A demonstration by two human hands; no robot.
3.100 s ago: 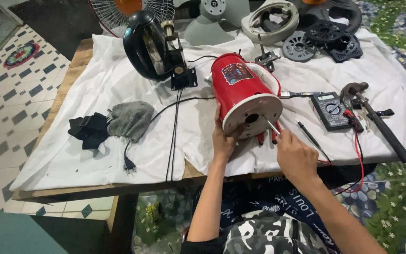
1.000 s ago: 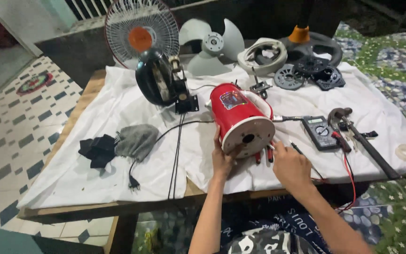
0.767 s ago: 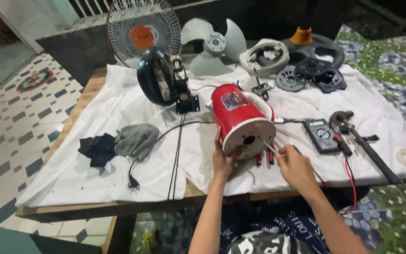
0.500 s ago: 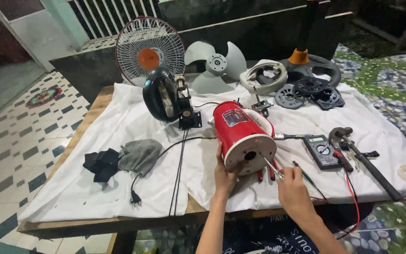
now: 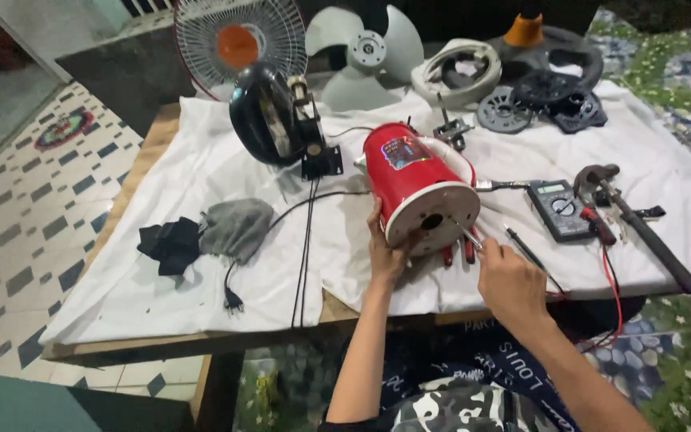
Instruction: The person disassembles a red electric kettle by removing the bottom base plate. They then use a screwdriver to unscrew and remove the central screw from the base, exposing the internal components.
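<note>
A red electric kettle (image 5: 411, 174) lies on its side on the white cloth, its pale round base turned toward me. My left hand (image 5: 386, 254) grips the lower left rim of that base. My right hand (image 5: 512, 282) holds a thin metal tool (image 5: 467, 236) whose tip touches the base near its centre. Red-handled pliers (image 5: 457, 254) lie just under the kettle.
A multimeter (image 5: 557, 210) with red and black leads lies right of the kettle, beside a pipe wrench (image 5: 637, 226). A black fan motor (image 5: 272, 116), fan grille (image 5: 241, 36), fan blade (image 5: 365, 54), plastic rings, grey and black rags (image 5: 211, 232) and a power cord cover the table (image 5: 171, 344).
The camera has tilted, so the table sits differently in view. Both hands have stayed at the kettle's base, with the right hand and tool shifting only slightly.
</note>
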